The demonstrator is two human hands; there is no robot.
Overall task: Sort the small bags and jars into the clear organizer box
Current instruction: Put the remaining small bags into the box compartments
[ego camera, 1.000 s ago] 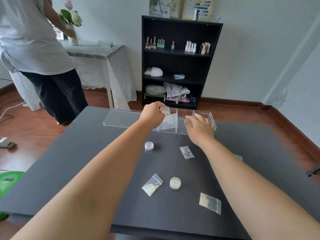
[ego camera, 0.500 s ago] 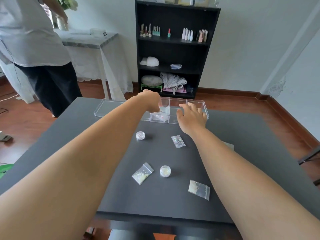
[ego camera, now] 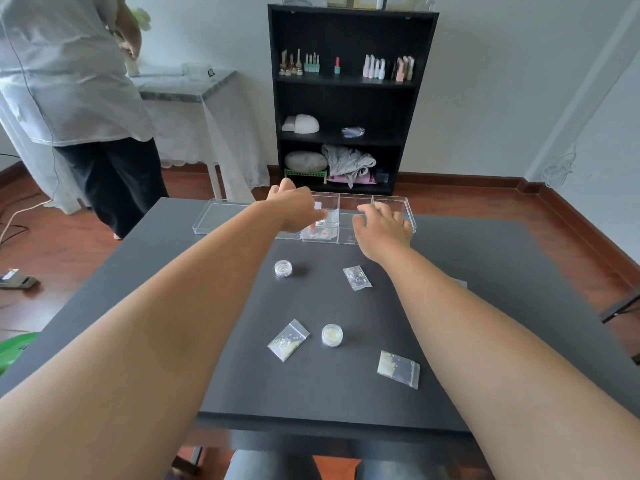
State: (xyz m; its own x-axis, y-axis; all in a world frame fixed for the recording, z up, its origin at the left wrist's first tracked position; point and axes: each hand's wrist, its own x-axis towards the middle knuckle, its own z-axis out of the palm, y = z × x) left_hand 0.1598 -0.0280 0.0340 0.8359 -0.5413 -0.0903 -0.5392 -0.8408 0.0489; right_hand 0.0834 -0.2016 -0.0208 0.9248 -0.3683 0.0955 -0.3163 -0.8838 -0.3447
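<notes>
The clear organizer box (ego camera: 393, 201) stands at the far edge of the dark table (ego camera: 485, 306), its flat lid (ego camera: 221, 216) lying to its left. My left hand (ego camera: 294, 209) reaches over the box's left compartment, fingers pinched on a small bag of pink bits (ego camera: 320, 231) that sits low inside it. My right hand (ego camera: 381, 226) rests on the box's front wall with its fingers apart. Loose on the table are two small round jars (ego camera: 283, 268) (ego camera: 332, 335) and three small clear bags (ego camera: 357, 277) (ego camera: 288, 339) (ego camera: 398, 368).
A person (ego camera: 79, 98) stands at the back left beside a side table with a white cloth (ego camera: 194, 95). A black shelf unit (ego camera: 346, 109) with small bottles stands against the wall beyond the table. The table's near edge runs just below my forearms.
My left hand has brought the bag down from above the box into the left compartment. My right hand has stayed on the box. The view has tilted slightly.
</notes>
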